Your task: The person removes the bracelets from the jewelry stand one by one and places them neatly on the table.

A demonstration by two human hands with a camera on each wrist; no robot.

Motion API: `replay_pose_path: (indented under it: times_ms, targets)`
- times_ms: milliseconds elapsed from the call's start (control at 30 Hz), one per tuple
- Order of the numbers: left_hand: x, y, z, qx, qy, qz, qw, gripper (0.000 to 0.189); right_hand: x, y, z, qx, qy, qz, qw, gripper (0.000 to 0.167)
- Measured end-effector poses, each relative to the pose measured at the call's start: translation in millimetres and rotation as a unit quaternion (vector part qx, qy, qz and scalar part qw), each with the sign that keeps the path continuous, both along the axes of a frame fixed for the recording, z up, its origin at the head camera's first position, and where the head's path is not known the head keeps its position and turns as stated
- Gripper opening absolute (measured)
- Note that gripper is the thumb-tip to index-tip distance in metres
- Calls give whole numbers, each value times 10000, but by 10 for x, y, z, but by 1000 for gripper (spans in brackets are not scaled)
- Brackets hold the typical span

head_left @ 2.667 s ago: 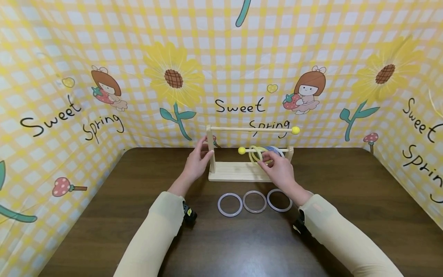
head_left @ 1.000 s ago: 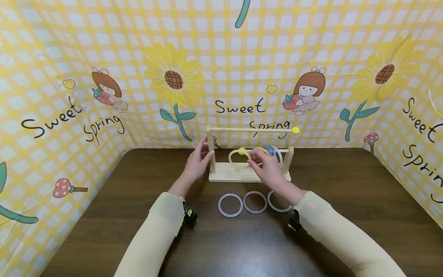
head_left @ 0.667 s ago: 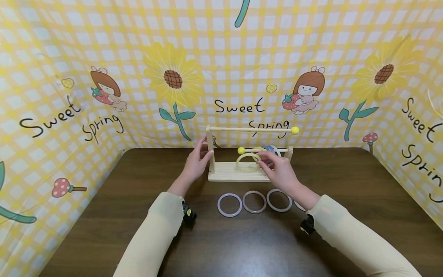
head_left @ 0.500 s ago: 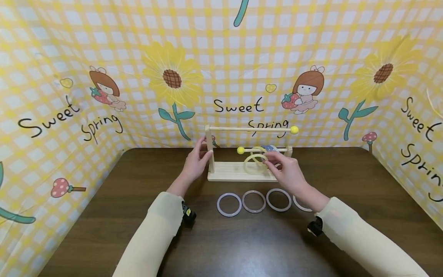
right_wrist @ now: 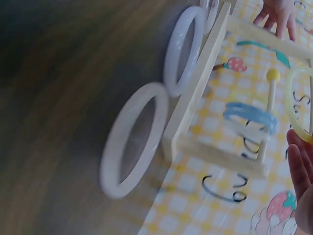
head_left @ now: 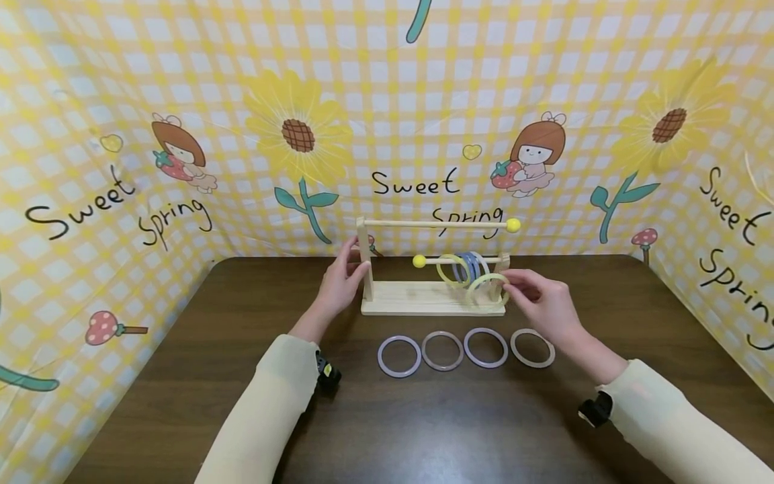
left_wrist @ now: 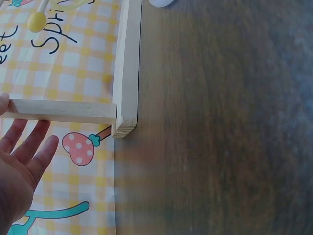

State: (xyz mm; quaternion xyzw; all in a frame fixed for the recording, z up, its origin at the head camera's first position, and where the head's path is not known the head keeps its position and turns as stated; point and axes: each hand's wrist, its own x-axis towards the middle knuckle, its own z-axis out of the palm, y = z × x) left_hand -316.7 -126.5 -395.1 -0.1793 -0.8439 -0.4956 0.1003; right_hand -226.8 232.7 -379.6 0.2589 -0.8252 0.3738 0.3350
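While pinching a yellow ring by its edge with the right hand, grips the left post of a wooden rack with the left hand, thumb on one side, fingers on the other. Holds the ring just right of the frame's centre, clear of both rods, overlapping the rack's right end in the head view. Close by, on the lower rod, left to right: a second yellow ring, blue rings, a white ring. Above, the upper rod, tipped at right with a yellow ball. Below, right of lower centre on the brown table, four pale rings in a row. Across the upper frame, checked cloth printed with sunflowers and lettering.
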Motion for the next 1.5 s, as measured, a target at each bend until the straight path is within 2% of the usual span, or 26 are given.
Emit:
replay_pose_path:
  times_ms: [367, 600, 733, 1000, 1300, 1500]
  targets:
    - [23, 4, 15, -74, -104, 111, 9999, 50, 168, 421, -65, -152, -250, -413, 9987, 29]
    - [24, 4, 8, 2, -113, 110, 9999, 51, 233, 693, -68, -153, -176, -494, 9985, 33]
    - [22, 4, 6, 6, -139, 98, 9999, 52, 266, 837, -54, 58, -151, -643, 9978, 33]
    - [27, 8, 13, 39, -175, 115, 9998, 52, 313, 1044, -44, 518, -398, -954, 9933, 27]
    - [34, 18, 18, 50, -163, 136, 9998, 51, 296, 1271, -95, 1421, -998, -849, 9811, 19]
    - [10, 24, 5, -29, -48, 161, 9999, 52, 270, 1378, -177, 1583, -1221, -653, 9776, 21]
